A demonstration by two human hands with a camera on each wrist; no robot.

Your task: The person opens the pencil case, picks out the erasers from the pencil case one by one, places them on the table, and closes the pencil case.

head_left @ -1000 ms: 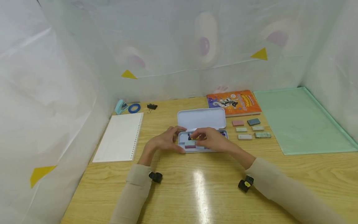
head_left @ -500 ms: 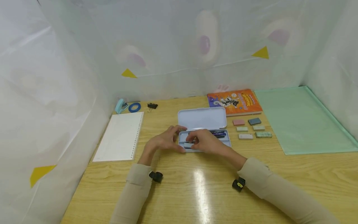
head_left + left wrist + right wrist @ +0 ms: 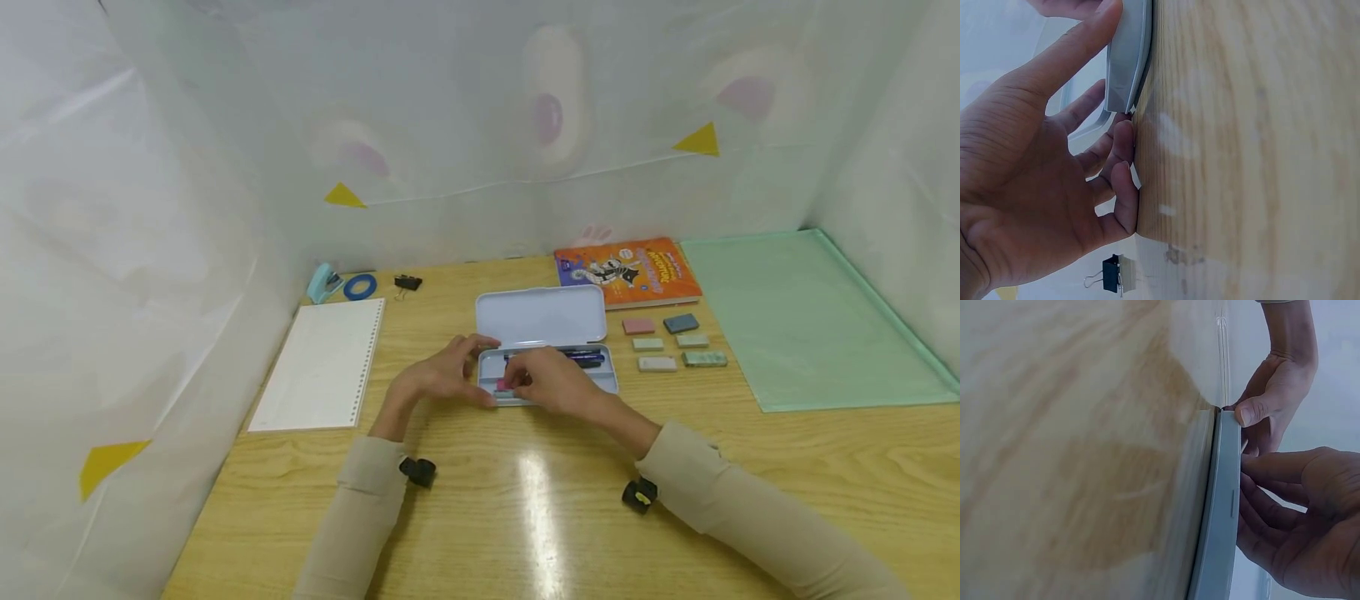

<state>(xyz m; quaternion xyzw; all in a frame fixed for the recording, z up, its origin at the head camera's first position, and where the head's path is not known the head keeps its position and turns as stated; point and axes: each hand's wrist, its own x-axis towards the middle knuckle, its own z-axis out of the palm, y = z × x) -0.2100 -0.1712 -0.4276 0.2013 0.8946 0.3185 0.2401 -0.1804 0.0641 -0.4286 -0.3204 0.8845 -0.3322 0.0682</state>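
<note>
At frame centre, left hand (image 3: 438, 379) fingers clamped the open case (image 3: 551, 354) end on the table (image 3: 525, 517); right hand (image 3: 547, 382) fingers pinched a pink eraser (image 3: 501, 384) inside. Best kept low, case braced.

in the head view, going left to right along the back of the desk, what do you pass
stapler → blue tape roll → black binder clip → open pencil case lid → orange book → green mat
</note>
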